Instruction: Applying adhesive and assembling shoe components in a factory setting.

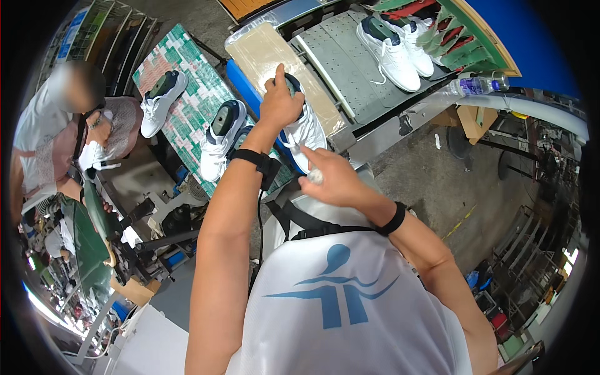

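A white lace-up sneaker [310, 132] lies on a tan board at the bench's near edge, its toe toward me. My left hand [280, 103] grips it at the collar, with the fingers closed around the opening and partly hiding it. Close to the toe is my right hand [334, 179], its index finger extended toward the laces. A small whitish wad [315, 176] is pinched in its curled fingers; its material is unclear. Left of this sneaker, another white sneaker [215, 150] holds a dark green shoe last, and a further white sneaker [164, 103] lies beyond it.
The sneakers at left sit on a green-and-white patterned table [182, 53]. A grey perforated conveyor [340, 62] carries two white sneakers [394, 59] toward a fringed opening. A plastic bottle [478, 85] lies beside it. At far left, a co-worker [44, 122] handles a white shoe [94, 154].
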Available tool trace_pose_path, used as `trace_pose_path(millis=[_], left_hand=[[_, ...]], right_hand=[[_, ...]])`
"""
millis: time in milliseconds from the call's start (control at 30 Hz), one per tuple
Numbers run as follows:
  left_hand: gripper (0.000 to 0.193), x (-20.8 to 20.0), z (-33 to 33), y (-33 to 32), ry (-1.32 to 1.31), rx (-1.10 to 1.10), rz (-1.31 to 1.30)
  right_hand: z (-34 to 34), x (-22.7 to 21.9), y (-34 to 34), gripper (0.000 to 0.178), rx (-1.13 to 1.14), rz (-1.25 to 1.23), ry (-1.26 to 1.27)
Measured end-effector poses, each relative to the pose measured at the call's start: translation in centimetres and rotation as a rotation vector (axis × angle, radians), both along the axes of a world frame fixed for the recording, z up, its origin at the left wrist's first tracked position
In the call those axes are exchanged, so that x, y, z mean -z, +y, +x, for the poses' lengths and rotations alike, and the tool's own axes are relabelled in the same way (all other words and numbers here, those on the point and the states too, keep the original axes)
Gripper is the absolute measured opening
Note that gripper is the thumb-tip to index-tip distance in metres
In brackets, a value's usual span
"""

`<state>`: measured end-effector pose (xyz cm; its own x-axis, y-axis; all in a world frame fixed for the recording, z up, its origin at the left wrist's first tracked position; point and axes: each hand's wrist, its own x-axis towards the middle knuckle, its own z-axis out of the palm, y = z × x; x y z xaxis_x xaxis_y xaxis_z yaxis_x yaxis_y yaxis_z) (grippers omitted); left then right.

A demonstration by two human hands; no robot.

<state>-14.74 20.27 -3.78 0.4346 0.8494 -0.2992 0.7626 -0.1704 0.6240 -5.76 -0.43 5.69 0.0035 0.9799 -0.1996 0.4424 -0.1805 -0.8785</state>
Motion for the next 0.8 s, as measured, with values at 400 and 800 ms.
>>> trace_pose_path(millis=[400,800], left_hand=[[0.096,0.3,-0.6,0.1,-0.12,-0.028,0.009],[0.119,-0.9,0.8,-10.3,-0.246,-0.622,-0.084]], right_hand=[[5.7,-0.6,1.0,0.073,-0.27,0.066,-0.366],[14.8,0.9,-1.0,0.066,-0.038,-0.069,-0.353]])
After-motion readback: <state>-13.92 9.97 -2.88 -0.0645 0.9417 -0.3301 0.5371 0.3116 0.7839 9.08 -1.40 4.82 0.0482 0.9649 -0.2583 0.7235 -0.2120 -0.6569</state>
